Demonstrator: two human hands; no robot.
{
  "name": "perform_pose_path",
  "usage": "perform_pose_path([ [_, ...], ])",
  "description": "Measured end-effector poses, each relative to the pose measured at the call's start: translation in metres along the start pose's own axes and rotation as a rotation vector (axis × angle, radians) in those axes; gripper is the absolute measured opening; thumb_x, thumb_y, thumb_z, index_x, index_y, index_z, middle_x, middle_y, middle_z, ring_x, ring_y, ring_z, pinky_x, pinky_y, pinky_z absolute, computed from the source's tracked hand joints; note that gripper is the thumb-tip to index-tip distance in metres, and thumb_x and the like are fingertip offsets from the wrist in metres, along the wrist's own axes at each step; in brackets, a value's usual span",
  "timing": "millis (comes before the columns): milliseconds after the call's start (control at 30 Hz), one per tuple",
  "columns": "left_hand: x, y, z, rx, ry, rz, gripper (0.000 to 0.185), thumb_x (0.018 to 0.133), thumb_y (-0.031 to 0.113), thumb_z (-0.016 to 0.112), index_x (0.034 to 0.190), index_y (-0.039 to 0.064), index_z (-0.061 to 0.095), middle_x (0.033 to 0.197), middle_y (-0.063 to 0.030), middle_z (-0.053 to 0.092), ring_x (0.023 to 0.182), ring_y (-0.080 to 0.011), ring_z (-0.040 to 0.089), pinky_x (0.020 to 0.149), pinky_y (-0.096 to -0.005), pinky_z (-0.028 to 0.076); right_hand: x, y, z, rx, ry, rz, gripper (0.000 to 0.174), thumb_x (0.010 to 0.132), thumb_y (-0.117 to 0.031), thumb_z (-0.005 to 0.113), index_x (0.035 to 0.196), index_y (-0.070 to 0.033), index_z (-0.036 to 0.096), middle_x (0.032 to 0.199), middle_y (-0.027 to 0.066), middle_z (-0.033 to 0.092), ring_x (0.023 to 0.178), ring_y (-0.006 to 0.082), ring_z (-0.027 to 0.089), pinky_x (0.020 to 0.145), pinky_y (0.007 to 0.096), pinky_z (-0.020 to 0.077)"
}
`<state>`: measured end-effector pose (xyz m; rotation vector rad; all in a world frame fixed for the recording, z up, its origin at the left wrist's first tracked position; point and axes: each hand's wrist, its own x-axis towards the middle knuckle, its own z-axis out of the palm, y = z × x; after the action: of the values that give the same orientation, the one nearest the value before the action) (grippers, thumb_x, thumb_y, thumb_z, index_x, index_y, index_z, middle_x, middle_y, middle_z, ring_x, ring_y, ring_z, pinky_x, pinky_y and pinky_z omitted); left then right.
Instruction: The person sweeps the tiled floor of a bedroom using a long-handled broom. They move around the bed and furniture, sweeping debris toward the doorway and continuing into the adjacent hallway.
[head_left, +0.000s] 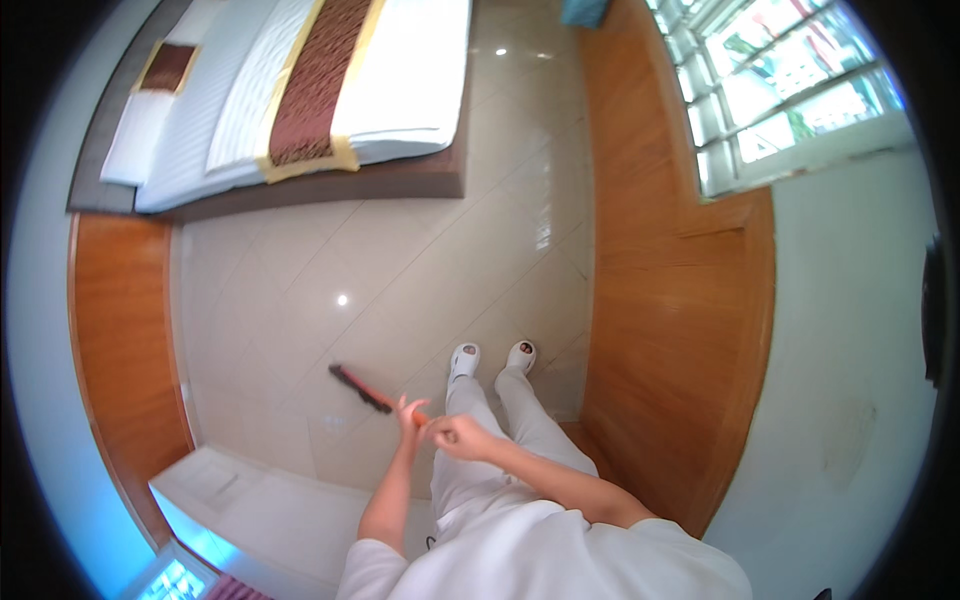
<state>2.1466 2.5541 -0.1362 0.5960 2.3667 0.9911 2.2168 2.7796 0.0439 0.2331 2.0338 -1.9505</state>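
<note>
In front of my body I have a brush (364, 390) with an orange-red handle and dark bristles, its head pointing to the upper left above the floor. The fingers of my left hand (409, 415) are spread apart beside the handle, which passes close to the palm; whether they touch is hard to tell. My right hand (461, 436) is curled closed at the handle's near end, slightly blurred.
Pale glossy tiles (390, 262) make up the floor under my white shoes (465, 361). A bed (405, 82) with a brown runner stands at the upper left. Wooden panelling (667, 300) lines the right wall below a barred window (795, 82). A low white cabinet (285, 510) sits at the lower left.
</note>
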Motion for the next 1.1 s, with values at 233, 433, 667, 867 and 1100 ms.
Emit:
perform_pose_path([
  [233,0.123,0.253,0.145,-0.400,-0.004,0.291,0.048,0.052,-0.006,0.077,0.093,0.018,0.073,0.138,-0.0178,0.052,0.131,-0.0373,0.046,0.107,-0.0452,0.039,-0.108,-0.100,-0.205,0.052,0.445,0.213,0.016,0.090,0.002,0.052,0.090,0.007,0.068,0.094,0.0119,0.072,0.083,0.0144,0.067,0.073,0.0278,0.0545],
  [433,0.208,0.356,0.172,-0.606,-0.052,0.473,0.022,0.063,-0.007,0.069,0.075,0.012,0.070,0.093,-0.0067,0.066,0.094,-0.0285,0.059,0.087,-0.0382,0.047,-0.115,-0.148,-0.254,-0.408,0.530,0.056,0.008,0.081,0.008,0.056,0.081,0.005,0.064,0.094,0.0140,0.070,0.070,0.0191,0.066,0.065,0.0285,0.0536],
  [667,0.166,0.365,0.014,-0.636,0.200,0.472,0.017,0.062,-0.004,0.069,0.072,0.009,0.066,0.072,-0.0045,0.056,0.078,-0.0252,0.055,0.073,-0.0362,0.043,-0.082,-0.270,-0.190,-0.627,0.248,-0.157,0.008,0.075,0.004,0.063,0.081,0.000,0.066,0.089,0.0101,0.071,0.065,0.0247,0.066,0.059,0.0311,0.0534],
  [867,0.095,0.178,-0.126,-0.492,0.126,0.089,0.016,0.060,0.000,0.068,0.073,0.009,0.069,0.076,-0.0062,0.059,0.081,-0.0249,0.057,0.076,-0.0368,0.042,0.032,-0.245,-0.088,-0.275,0.052,-0.164,0.017,0.079,0.005,0.061,0.093,0.002,0.070,0.088,0.0131,0.072,0.068,0.0241,0.068,0.061,0.0319,0.0545],
  [1100,0.059,-0.165,-0.194,-0.273,0.097,-0.044,0.032,0.056,0.001,0.070,0.086,0.012,0.074,0.105,-0.0147,0.062,0.110,-0.0330,0.056,0.093,-0.0444,0.044,0.206,-0.084,0.118,-0.038,-0.124,-0.020,0.013,0.086,0.001,0.059,0.095,0.004,0.068,0.100,0.0132,0.072,0.085,0.0217,0.069,0.073,0.0324,0.0547],
])
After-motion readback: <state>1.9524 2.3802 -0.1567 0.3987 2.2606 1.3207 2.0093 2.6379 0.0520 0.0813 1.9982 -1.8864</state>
